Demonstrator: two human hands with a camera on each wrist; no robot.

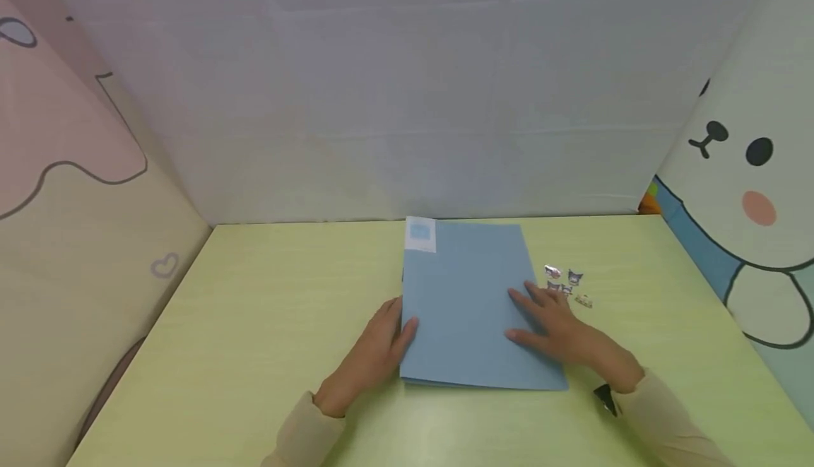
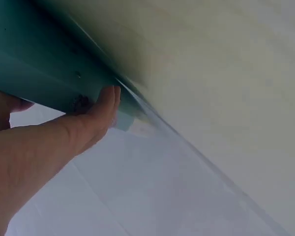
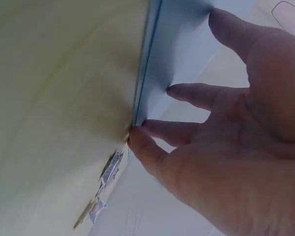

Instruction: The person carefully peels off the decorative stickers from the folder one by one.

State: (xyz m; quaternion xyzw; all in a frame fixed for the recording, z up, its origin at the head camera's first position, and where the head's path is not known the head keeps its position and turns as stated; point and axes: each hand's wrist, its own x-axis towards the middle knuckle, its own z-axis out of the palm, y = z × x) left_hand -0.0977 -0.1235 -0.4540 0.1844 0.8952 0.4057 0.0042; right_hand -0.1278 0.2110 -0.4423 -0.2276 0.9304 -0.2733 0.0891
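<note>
A blue file folder [image 1: 467,304] lies closed on the table, a white label [image 1: 421,234] at its upper left corner. My left hand [image 1: 380,343] is at its left side, thumb on the cover and fingers along the spine. In the left wrist view, the fingers [image 2: 109,101] touch the dark, teal-looking spine [image 2: 44,69]. Spread over the right part of the cover is my right hand [image 1: 558,329]. Its fingertips touch the folder, and the right wrist view shows one finger [image 3: 140,140] at the folder's edge [image 3: 150,64].
Several small cartoon stickers [image 1: 575,278] lie right of the folder, beside the right hand. A small black object [image 1: 606,399] is partly hidden by the right sleeve. The pale yellow-green table [image 1: 286,290] meets a white backdrop [image 1: 381,99], with printed cloth [image 1: 750,191] at the sides.
</note>
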